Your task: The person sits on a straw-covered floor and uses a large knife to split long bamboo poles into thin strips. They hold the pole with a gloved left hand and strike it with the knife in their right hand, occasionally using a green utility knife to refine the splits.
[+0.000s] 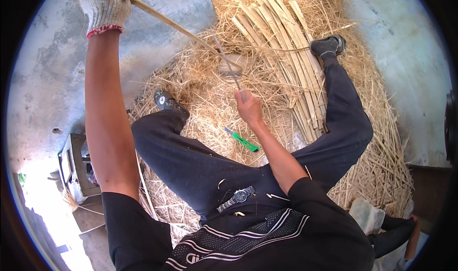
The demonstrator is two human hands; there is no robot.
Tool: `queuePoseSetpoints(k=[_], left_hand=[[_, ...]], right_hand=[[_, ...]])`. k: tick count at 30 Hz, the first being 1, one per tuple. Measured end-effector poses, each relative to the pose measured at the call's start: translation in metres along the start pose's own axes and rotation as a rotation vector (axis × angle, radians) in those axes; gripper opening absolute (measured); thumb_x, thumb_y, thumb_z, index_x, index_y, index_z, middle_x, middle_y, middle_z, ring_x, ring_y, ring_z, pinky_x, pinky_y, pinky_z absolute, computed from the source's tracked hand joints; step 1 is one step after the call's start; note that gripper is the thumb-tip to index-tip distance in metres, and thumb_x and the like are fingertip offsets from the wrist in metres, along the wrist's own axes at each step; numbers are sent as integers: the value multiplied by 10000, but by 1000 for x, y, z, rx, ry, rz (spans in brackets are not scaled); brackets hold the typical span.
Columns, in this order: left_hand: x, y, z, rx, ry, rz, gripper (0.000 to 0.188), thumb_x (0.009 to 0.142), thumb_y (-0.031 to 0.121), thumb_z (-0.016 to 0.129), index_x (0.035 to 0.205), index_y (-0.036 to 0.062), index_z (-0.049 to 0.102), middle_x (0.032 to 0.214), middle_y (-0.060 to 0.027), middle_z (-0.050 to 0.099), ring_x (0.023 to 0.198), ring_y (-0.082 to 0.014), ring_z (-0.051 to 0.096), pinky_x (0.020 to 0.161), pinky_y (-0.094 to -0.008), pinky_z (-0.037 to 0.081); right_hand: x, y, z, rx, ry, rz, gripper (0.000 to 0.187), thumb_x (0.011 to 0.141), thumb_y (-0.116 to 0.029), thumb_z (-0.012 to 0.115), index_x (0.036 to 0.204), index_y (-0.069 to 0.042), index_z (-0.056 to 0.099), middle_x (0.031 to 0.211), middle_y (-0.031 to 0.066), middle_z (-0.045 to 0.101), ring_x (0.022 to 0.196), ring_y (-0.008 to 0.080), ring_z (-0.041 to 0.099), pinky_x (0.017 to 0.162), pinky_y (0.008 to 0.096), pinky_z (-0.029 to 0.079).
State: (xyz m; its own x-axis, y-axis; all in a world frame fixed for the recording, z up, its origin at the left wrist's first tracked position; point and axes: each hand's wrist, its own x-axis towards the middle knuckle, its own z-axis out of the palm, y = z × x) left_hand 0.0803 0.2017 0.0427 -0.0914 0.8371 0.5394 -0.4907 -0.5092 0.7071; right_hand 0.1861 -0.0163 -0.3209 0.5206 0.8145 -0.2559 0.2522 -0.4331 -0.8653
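Note:
My left hand (pixel 106 6), in a white knitted glove with a red cuff, is raised at the upper left, closed around one end of a long bamboo strip (pixel 179 29). The strip slants down to the right, its far end over a pale block (pixel 231 65) among the shavings. My bare right hand (pixel 249 108) is closed on the handle of a knife (pixel 228 63). Its long narrow blade points up and away from me and crosses the strip near the far end. From this view I cannot tell whether the blade touches the strip.
Between my legs, a green utility knife (pixel 243 141) lies on a thick bed of shavings (pixel 205 123). Several split bamboo strips (pixel 291 56) are stacked beside my right leg. A wristwatch (pixel 237 198) rests on my lap. Another person's arm (pixel 400 233) shows at the lower right.

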Motion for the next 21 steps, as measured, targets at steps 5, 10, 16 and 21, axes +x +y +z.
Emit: queuePoseSetpoints(k=[5,10,16,21], left_hand=[[-30,21,34,8,-130,-79,481,970,663,403,838,219,531,555,37,412,403,-102,379,347,-256,280],[-38,18,37,-2,-54,-55,478,965,670,409,818,226,505,545,36,378,395,-109,363,338,-256,256],[44,5,-45,-25,-259,-243,509,1005,534,425,669,154,452,547,19,387,437,-125,377,354,-250,318],[12,6,-8,81,-135,-160,580,1031,562,224,722,108,409,590,-13,352,458,-158,311,376,-260,223]], right_hand=[[47,86,24,-219,202,-7,605,960,-526,467,912,37,683,869,286,683,859,479,658,787,552,502],[33,62,0,-113,145,57,615,935,-563,510,951,25,693,866,291,678,841,458,661,777,532,496],[21,84,26,-143,174,84,589,927,-557,533,994,4,702,895,302,677,912,478,655,824,518,508],[45,144,31,-267,293,11,573,928,-568,545,946,-14,688,793,251,684,759,427,684,689,517,544]])
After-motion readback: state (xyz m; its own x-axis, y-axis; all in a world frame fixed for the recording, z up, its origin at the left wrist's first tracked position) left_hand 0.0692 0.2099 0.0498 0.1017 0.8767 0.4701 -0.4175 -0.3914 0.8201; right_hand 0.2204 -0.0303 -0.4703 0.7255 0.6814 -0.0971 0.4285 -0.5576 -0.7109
